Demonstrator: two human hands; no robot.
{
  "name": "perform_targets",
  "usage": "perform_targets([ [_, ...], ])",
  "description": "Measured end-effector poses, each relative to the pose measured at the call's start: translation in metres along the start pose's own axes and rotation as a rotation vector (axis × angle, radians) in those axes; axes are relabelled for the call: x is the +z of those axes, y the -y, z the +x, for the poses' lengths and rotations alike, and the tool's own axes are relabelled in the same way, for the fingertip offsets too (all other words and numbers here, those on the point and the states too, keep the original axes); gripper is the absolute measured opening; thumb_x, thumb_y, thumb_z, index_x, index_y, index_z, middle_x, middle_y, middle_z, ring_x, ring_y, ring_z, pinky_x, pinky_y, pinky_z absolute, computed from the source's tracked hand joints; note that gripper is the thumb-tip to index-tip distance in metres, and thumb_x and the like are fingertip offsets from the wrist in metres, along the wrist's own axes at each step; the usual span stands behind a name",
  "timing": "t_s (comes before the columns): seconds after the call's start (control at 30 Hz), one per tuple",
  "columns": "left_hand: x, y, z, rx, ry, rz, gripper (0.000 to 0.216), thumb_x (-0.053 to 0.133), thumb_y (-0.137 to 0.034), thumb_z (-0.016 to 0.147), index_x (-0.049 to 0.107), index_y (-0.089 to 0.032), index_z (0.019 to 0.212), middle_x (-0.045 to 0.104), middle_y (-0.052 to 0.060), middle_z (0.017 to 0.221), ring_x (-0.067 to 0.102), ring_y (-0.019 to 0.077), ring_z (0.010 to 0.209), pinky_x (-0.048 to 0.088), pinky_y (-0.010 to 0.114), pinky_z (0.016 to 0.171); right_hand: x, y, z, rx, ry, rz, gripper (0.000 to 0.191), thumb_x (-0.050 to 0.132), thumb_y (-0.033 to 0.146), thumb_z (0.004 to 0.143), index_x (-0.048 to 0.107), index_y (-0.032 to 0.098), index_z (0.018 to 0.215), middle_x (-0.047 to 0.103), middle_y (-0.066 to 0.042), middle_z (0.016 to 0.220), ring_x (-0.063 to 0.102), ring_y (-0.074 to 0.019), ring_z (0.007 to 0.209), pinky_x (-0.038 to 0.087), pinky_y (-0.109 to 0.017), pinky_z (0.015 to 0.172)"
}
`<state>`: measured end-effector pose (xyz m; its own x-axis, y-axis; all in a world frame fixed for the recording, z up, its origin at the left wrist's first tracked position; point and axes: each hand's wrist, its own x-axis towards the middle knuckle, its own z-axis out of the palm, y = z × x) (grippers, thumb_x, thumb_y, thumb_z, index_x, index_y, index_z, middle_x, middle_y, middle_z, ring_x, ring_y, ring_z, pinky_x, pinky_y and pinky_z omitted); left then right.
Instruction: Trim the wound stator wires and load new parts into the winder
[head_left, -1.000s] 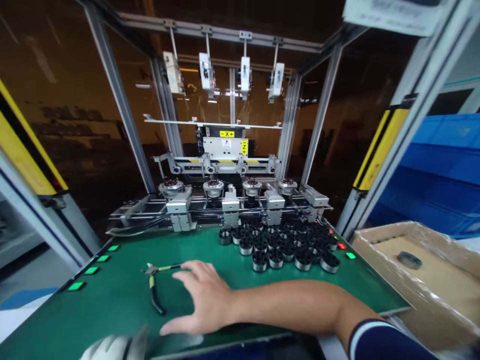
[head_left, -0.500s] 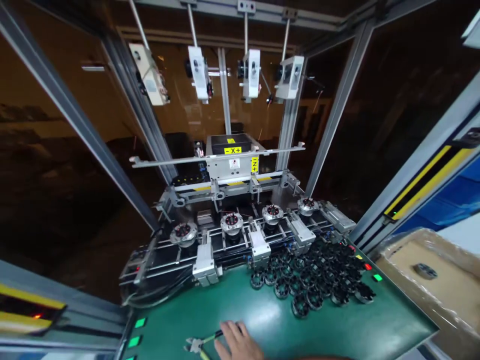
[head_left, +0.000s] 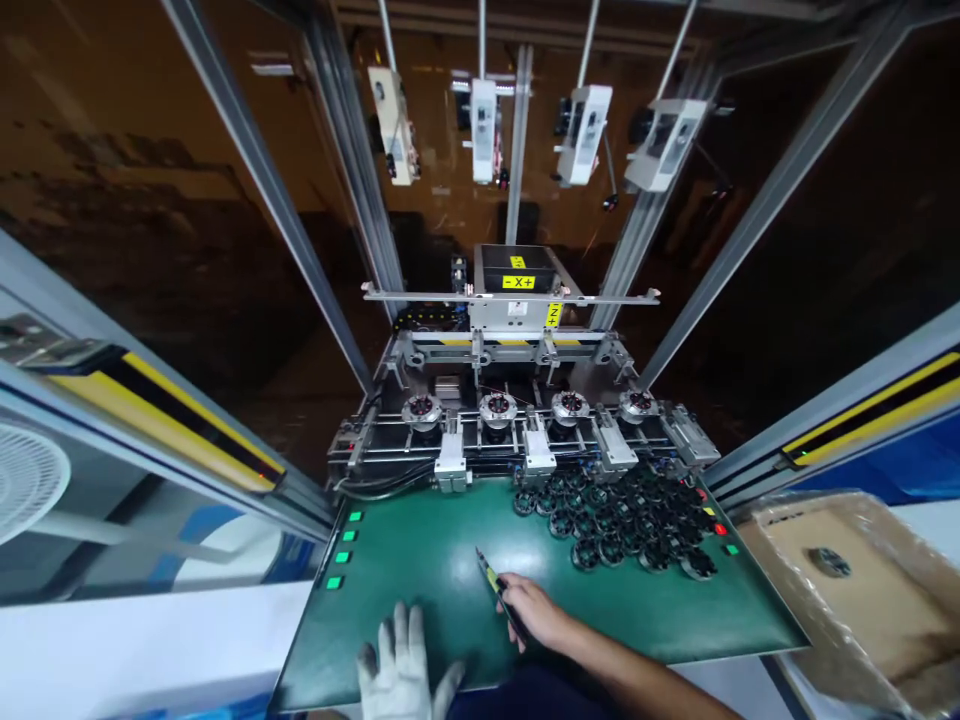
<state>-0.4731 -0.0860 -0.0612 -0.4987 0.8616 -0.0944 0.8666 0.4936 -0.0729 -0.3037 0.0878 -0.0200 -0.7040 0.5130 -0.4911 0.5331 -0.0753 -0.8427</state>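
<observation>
My right hand (head_left: 534, 612) is bare and closed around the handles of small yellow-and-black pliers (head_left: 496, 592), whose jaws point up and away over the green mat (head_left: 420, 545). My left hand (head_left: 401, 668) wears a white glove and lies flat on the mat's near edge, fingers spread, holding nothing. A heap of several black ring-shaped stators (head_left: 626, 520) lies on the mat's right half, beyond the right hand. Behind the mat, a row of round fixtures (head_left: 499, 410) carries wound parts.
Aluminium frame posts and yellow-black light-curtain bars (head_left: 161, 415) flank the machine opening. Green lit buttons (head_left: 341, 555) line the mat's left edge, red and green ones the right. A cardboard box (head_left: 855, 580) holding one ring stands at right. A fan (head_left: 26, 480) is at far left.
The view has pulled back and swung. My right hand has picked the pliers up off the mat. My gloved left hand has come up to lie flat on the mat's near edge.
</observation>
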Motion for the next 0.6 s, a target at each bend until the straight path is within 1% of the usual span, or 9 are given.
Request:
perform_targets([
  [0.03, 0.005, -0.001, 0.005, -0.010, 0.000, 0.000, 0.078, 0.057, -0.054, 0.087, 0.053, -0.007, 0.150, 0.042, 0.023, 0.162, 0.044, 0.0481, 0.146, 0.028, 0.065, 0.119, -0.004, 0.004, -0.003, 0.010, 0.031, 0.103, 0.043, 0.032, 0.048, 0.089, 0.055, 0.016, 0.107, 0.062, -0.005, 0.079, 0.060, -0.0161, 0.052, 0.050, -0.028, 0.049],
  [0.07, 0.010, -0.001, 0.009, -0.015, 0.006, -0.007, 0.077, 0.058, -0.055, 0.086, 0.055, -0.011, 0.149, 0.044, 0.021, 0.161, 0.045, 0.0477, 0.145, 0.029, 0.064, 0.118, -0.009, 0.009, -0.005, 0.008, 0.053, 0.201, 0.049, 0.030, 0.054, 0.087, 0.053, 0.017, 0.109, 0.063, -0.005, 0.083, 0.057, -0.0141, 0.048, 0.048, -0.027, 0.045],
  [0.17, 0.022, -0.005, 0.019, -0.006, 0.016, -0.034, 0.073, 0.062, -0.054, 0.083, 0.061, -0.015, 0.145, 0.050, 0.018, 0.158, 0.051, 0.0450, 0.140, 0.032, 0.060, 0.117, -0.030, 0.033, -0.009, -0.048, 0.083, 0.439, 0.059, 0.034, 0.065, 0.082, 0.051, 0.018, 0.113, 0.063, -0.010, 0.101, 0.058, -0.0127, 0.052, 0.047, -0.026, 0.043],
  [0.23, 0.028, -0.008, 0.022, 0.005, 0.004, -0.047, 0.070, 0.062, -0.053, 0.084, 0.062, -0.016, 0.144, 0.052, 0.017, 0.156, 0.052, 0.0434, 0.139, 0.032, 0.058, 0.118, -0.048, 0.054, -0.011, -0.088, 0.099, 0.533, 0.058, 0.042, 0.065, 0.081, 0.053, 0.017, 0.112, 0.064, -0.011, 0.103, 0.060, -0.0137, 0.055, 0.048, -0.027, 0.044],
  [0.3, 0.033, -0.010, 0.023, 0.017, -0.014, -0.057, 0.069, 0.063, -0.052, 0.084, 0.063, -0.015, 0.143, 0.053, 0.018, 0.155, 0.053, 0.0433, 0.138, 0.032, 0.058, 0.118, -0.071, 0.078, -0.012, -0.115, 0.111, 0.587, 0.053, 0.052, 0.060, 0.082, 0.056, 0.017, 0.112, 0.065, -0.010, 0.103, 0.064, -0.0150, 0.059, 0.051, -0.027, 0.047],
  [0.4, 0.037, -0.010, 0.024, 0.040, -0.039, -0.072, 0.067, 0.064, -0.050, 0.085, 0.064, -0.014, 0.142, 0.055, 0.018, 0.154, 0.054, 0.0430, 0.136, 0.032, 0.058, 0.118, -0.105, 0.118, -0.006, -0.118, 0.133, 0.598, 0.038, 0.064, 0.039, 0.077, 0.060, 0.017, 0.108, 0.066, -0.007, 0.101, 0.069, -0.0161, 0.065, 0.057, -0.029, 0.055],
  [0.47, 0.039, -0.007, 0.024, 0.055, -0.084, -0.081, 0.065, 0.064, -0.049, 0.085, 0.066, -0.014, 0.140, 0.057, 0.019, 0.152, 0.056, 0.0433, 0.134, 0.034, 0.059, 0.116, -0.127, 0.149, 0.004, -0.101, 0.146, 0.561, 0.032, 0.065, 0.028, 0.073, 0.062, 0.017, 0.103, 0.067, -0.005, 0.097, 0.070, -0.0157, 0.066, 0.059, -0.028, 0.058],
  [0.5, 0.040, -0.006, 0.025, 0.056, -0.112, -0.084, 0.064, 0.064, -0.050, 0.085, 0.067, -0.014, 0.138, 0.058, 0.019, 0.151, 0.057, 0.0435, 0.133, 0.034, 0.059, 0.116, -0.137, 0.165, 0.012, -0.087, 0.157, 0.529, 0.030, 0.064, 0.025, 0.073, 0.063, 0.016, 0.101, 0.067, -0.004, 0.094, 0.069, -0.0152, 0.065, 0.059, -0.027, 0.057],
  [0.6, 0.045, -0.005, 0.027, 0.035, -0.173, -0.076, 0.062, 0.066, -0.050, 0.083, 0.071, -0.014, 0.133, 0.062, 0.018, 0.147, 0.059, 0.0438, 0.129, 0.037, 0.059, 0.114, -0.163, 0.215, 0.042, -0.036, 0.214, 0.434, 0.026, 0.063, 0.024, 0.077, 0.062, 0.015, 0.101, 0.070, -0.006, 0.093, 0.068, -0.0141, 0.063, 0.058, -0.026, 0.055],
])
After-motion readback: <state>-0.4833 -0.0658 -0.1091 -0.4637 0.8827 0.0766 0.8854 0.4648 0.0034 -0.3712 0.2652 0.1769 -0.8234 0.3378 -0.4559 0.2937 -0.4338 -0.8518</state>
